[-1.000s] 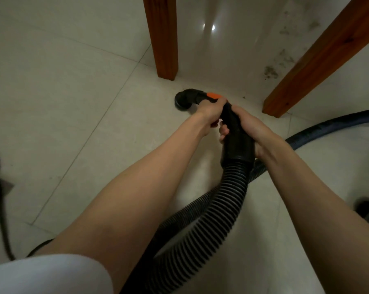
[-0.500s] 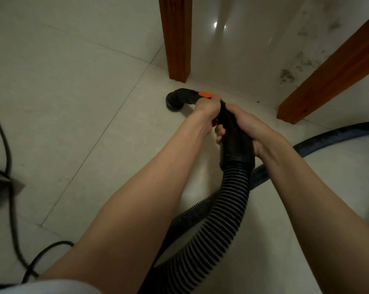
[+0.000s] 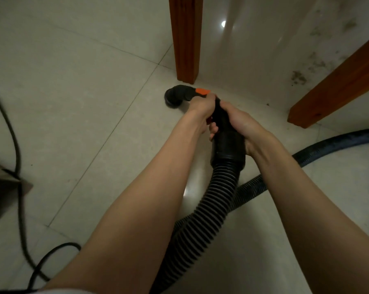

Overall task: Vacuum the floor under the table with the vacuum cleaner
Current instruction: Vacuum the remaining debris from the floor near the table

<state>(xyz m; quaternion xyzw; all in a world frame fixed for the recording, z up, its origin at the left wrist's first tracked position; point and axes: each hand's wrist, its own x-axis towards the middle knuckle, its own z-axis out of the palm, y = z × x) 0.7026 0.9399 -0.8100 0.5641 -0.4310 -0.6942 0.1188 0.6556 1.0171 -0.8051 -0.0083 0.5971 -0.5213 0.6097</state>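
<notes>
The black vacuum nozzle (image 3: 175,98), with an orange tab behind it, rests on the pale tiled floor (image 3: 83,115) just in front of a wooden table leg (image 3: 185,39). My left hand (image 3: 201,106) grips the black handle right behind the orange tab. My right hand (image 3: 241,122) grips the thick black cuff (image 3: 227,145) lower down, where the ribbed hose (image 3: 202,221) begins. The hose curves back toward me and off to the right.
A second wooden table leg (image 3: 336,85) slants at the right, with dark dirt specks (image 3: 298,78) on the floor between the legs. A black power cable (image 3: 20,187) loops along the left. A dark hose section (image 3: 336,145) runs along the right.
The nozzle has slid leftward over the floor, from between the two legs to the front of the left table leg. Both hands kept their grip.
</notes>
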